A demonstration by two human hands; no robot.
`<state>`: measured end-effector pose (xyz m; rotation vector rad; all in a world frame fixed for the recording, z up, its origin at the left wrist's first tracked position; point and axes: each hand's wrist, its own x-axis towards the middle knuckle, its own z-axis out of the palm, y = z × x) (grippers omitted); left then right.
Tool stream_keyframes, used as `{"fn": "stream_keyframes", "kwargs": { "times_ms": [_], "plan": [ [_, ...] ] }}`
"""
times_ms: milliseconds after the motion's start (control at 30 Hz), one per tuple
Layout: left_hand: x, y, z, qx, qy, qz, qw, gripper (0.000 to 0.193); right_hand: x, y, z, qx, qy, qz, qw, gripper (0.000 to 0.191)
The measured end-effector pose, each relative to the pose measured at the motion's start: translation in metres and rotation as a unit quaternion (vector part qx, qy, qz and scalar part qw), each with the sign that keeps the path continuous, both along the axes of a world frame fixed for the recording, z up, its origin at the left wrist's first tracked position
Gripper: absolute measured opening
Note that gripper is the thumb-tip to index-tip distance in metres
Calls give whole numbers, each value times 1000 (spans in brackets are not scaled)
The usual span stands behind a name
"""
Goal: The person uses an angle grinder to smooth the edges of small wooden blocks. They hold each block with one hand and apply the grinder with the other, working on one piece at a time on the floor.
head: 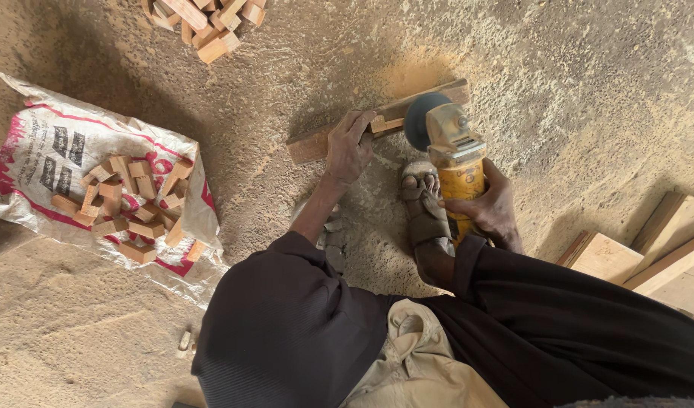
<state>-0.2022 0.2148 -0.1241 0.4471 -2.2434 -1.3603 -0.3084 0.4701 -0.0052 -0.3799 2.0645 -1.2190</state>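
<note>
Left hand (349, 147) presses down, fingers curled, on a small wooden block (387, 123) resting on a long plank (377, 121) that lies on the sawdust-covered floor (559, 91). Right hand (487, 208) is clenched around the body of a yellow angle grinder (453, 155), its disc at the block. A sandalled foot (422, 204) sits just near of the plank. At left, cut blocks (128, 204) lie on a white sack (52, 151).

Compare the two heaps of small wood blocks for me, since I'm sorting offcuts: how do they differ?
The blocks on the sack lie loosely spread over a white printed bag, while the blocks at the top edge sit heaped straight on the dusty floor. The sack group shows whole; the top heap is cut off by the frame. Both are short, reddish-brown pieces.
</note>
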Motion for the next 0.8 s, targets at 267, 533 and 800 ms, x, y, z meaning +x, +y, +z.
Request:
{"fn": "stream_keyframes", "kwargs": {
  "times_ms": [267,533,800],
  "plan": [
    [-4,2,-4,95,-6,3,995,58,0,-20,5,78,14,85,993,75],
    [-4,1,-1,103,0,0,995,61,-1,-28,5,61,5,73,995,74],
    [-3,1,-5,106,13,-9,994,62,-2,-23,-4,71,11,82,994,74]
  ]
}}
